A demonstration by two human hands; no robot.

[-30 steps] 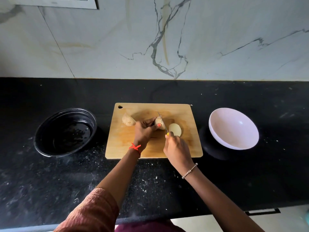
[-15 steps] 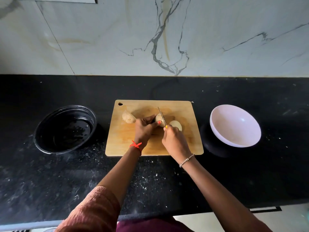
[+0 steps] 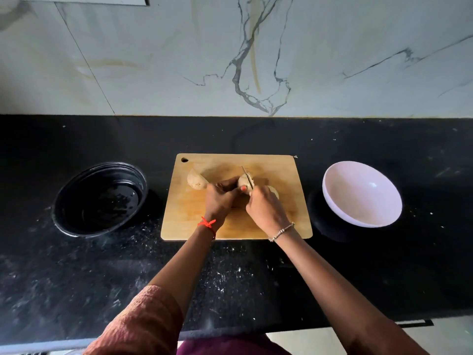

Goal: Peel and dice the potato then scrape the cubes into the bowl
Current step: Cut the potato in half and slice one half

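Left hand (image 3: 219,199): fingers clamped on potato (image 3: 245,181) on board (image 3: 189,213)
Right hand (image 3: 266,210): fingers closed round knife (image 3: 247,177), blade in potato
Bowl (image 3: 362,194): right of board

Pale wooden cutting board (image 3: 230,221) on speckled black counter (image 3: 76,278); left, black bowl (image 3: 99,201); right, white bowl (image 3: 362,194); behind, grey-veined white marble wall (image 3: 230,55).

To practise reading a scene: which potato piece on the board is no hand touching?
The potato piece near the cutting board's hanging hole lies alone. The left hand steadies the middle piece under the knife; a slice sits against the right hand.
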